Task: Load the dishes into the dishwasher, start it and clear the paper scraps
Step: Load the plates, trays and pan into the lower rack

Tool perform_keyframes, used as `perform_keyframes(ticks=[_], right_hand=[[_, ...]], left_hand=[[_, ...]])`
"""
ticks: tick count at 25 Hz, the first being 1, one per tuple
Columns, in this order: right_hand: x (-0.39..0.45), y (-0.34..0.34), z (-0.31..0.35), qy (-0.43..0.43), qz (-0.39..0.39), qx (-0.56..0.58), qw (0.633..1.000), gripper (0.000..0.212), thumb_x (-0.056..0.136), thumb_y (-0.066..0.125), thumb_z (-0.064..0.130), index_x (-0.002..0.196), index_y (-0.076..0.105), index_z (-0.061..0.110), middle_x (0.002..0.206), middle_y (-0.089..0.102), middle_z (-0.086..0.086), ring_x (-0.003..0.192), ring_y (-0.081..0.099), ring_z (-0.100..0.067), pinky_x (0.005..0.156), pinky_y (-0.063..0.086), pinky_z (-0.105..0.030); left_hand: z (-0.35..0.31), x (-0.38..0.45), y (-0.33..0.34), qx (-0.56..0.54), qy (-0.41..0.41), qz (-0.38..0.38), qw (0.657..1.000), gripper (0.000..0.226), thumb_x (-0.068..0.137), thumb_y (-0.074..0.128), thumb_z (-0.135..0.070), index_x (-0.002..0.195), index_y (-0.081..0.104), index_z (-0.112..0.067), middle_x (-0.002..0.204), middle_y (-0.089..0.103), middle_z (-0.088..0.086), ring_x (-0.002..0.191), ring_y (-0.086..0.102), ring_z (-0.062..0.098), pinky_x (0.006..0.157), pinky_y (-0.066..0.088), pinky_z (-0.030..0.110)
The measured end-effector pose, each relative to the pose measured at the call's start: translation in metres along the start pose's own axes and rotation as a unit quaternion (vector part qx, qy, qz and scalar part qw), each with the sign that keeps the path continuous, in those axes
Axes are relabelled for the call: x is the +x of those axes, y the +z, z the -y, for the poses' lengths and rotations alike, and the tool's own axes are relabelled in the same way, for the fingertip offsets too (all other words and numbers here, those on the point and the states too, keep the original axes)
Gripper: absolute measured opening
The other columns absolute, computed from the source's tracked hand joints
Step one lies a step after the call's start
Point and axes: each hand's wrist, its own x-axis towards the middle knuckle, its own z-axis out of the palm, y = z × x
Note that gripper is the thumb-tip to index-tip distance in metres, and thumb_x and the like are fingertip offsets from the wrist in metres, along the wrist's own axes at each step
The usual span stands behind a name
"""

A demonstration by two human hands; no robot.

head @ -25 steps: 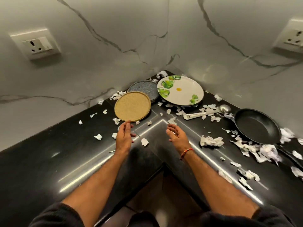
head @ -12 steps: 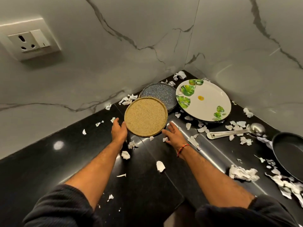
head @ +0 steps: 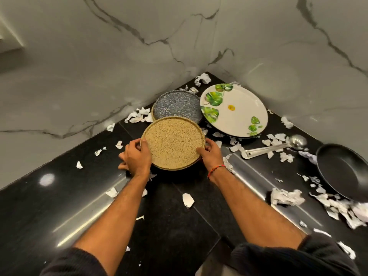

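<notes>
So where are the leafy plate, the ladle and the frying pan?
Leafy plate [head: 237, 114]: head view, its bare white middle.
Ladle [head: 264, 150]: head view, midway along its handle.
Frying pan [head: 342, 170]: head view, its dark inner base.

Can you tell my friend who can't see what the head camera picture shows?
Both hands, left hand and right hand, grip a speckled tan plate on a black counter littered with paper scraps.
</notes>
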Motion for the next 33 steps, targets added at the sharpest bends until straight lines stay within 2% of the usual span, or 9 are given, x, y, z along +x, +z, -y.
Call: perform_keyframes(ticks=[3,5,9,12,16,21,25,30,33], right_hand=[[-0.025,-0.043,-0.003,-0.043,-0.026,0.007,0.999,0.042,0.092,0.061,0.002,0.131,0.054,0.013,0.105,0.068,-0.005,0.087,0.064,-0.009,0.081,0.056,-0.028],[-0.048,-0.079,-0.005,-0.057,-0.059,0.044,0.996,0.038,0.092,0.061,0.006,0.128,0.056,0.018,0.099,0.069,0.001,0.091,0.067,-0.012,0.084,0.056,-0.033],[-0.118,-0.163,-0.020,-0.079,-0.141,0.113,0.980,0.037,0.090,0.064,0.007,0.126,0.061,0.011,0.099,0.071,-0.005,0.095,0.068,-0.024,0.088,0.057,-0.043],[-0.207,-0.245,-0.042,-0.115,-0.215,0.130,0.961,0.034,0.091,0.061,0.009,0.124,0.064,0.015,0.097,0.071,-0.001,0.091,0.067,-0.020,0.088,0.057,-0.043],[-0.345,-0.343,-0.090,-0.160,-0.314,0.139,0.926,0.040,0.093,0.053,0.003,0.125,0.064,0.023,0.096,0.070,0.008,0.084,0.063,-0.007,0.075,0.055,-0.023],[-0.499,-0.418,-0.166,-0.142,-0.453,0.180,0.861,0.048,0.093,0.051,-0.004,0.139,0.053,0.009,0.103,0.067,0.014,0.083,0.062,0.005,0.078,0.052,-0.015],[-0.592,-0.443,-0.216,-0.129,-0.549,0.241,0.790,0.042,0.092,0.049,-0.007,0.128,0.061,0.013,0.100,0.067,0.013,0.079,0.065,0.010,0.069,0.052,-0.013],[-0.665,-0.466,-0.280,-0.097,-0.622,0.337,0.700,0.044,0.096,0.051,-0.001,0.138,0.054,0.013,0.104,0.069,0.008,0.081,0.064,-0.004,0.068,0.055,-0.016],[-0.694,-0.482,-0.317,-0.064,-0.659,0.374,0.649,0.045,0.097,0.051,0.000,0.140,0.052,0.012,0.111,0.066,0.005,0.084,0.063,-0.005,0.064,0.053,-0.013]], left_hand=[[-0.014,-0.037,-0.003,0.003,0.040,0.014,0.999,0.031,0.093,0.054,-0.057,0.092,0.060,-0.027,0.118,0.054,0.000,0.122,0.039,0.027,0.102,0.026,0.051],[-0.027,-0.070,-0.002,-0.069,0.081,0.054,0.993,0.035,0.093,0.055,-0.059,0.094,0.057,-0.024,0.118,0.051,0.001,0.118,0.046,0.027,0.104,0.035,0.053],[-0.051,-0.165,0.001,-0.223,0.123,0.177,0.951,0.037,0.099,0.054,-0.051,0.109,0.050,-0.016,0.114,0.054,0.007,0.092,0.055,0.016,0.085,0.049,0.039],[-0.054,-0.263,0.004,-0.254,0.125,0.328,0.901,0.029,0.101,0.051,-0.045,0.119,0.045,-0.022,0.106,0.059,0.001,0.094,0.059,0.017,0.091,0.051,0.047],[-0.037,-0.404,-0.001,-0.239,0.124,0.522,0.809,0.042,0.102,0.050,-0.025,0.141,0.044,-0.039,0.126,0.061,0.005,0.109,0.065,0.032,0.086,0.058,0.057],[-0.001,-0.564,-0.029,-0.187,0.162,0.644,0.724,0.040,0.105,0.046,-0.017,0.143,0.048,-0.028,0.133,0.058,0.006,0.120,0.059,0.033,0.099,0.053,0.056],[0.023,-0.661,-0.048,-0.152,0.211,0.712,0.652,0.036,0.104,0.048,-0.013,0.138,0.054,-0.022,0.128,0.062,-0.002,0.122,0.058,0.022,0.098,0.053,0.036],[0.055,-0.758,-0.048,-0.065,0.214,0.787,0.575,0.038,0.104,0.048,-0.015,0.142,0.053,-0.020,0.129,0.065,-0.002,0.117,0.063,0.017,0.092,0.055,0.031],[0.079,-0.811,-0.038,-0.006,0.231,0.809,0.541,0.040,0.106,0.046,-0.018,0.146,0.048,-0.022,0.130,0.064,-0.003,0.117,0.064,0.017,0.102,0.052,0.039]])
